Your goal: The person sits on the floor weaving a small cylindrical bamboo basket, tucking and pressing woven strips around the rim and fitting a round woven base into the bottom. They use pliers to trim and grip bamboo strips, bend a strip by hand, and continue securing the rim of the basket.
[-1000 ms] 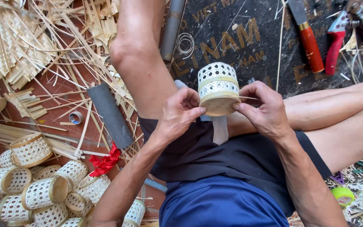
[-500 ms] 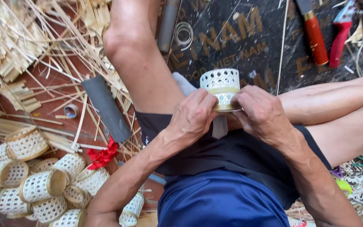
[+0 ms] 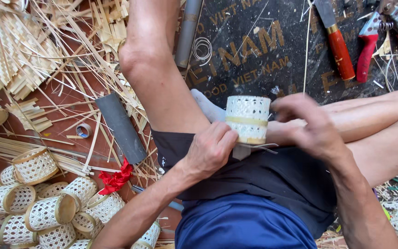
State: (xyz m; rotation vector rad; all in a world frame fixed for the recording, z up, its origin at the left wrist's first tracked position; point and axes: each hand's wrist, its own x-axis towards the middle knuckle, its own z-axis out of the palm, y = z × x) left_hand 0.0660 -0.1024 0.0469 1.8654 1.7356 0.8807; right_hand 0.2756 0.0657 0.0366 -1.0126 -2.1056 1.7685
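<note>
Right hand (image 3: pixel 312 127) has lifted off the small woven basket (image 3: pixel 248 119), fingers loose, empty; left hand (image 3: pixel 209 150) pinches its base; looks mid rim-binding; next needs regripping the strip.

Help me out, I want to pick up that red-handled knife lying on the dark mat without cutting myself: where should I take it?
Take the red-handled knife by its red handle, the thick rounded lower part, coming from the near side. The grey blade points toward the top edge, away from the person, so that end is best avoided. The handle lies flat on the dark mat, apart from the red-handled cutters to its right, leaving room for fingers on both sides.
</note>
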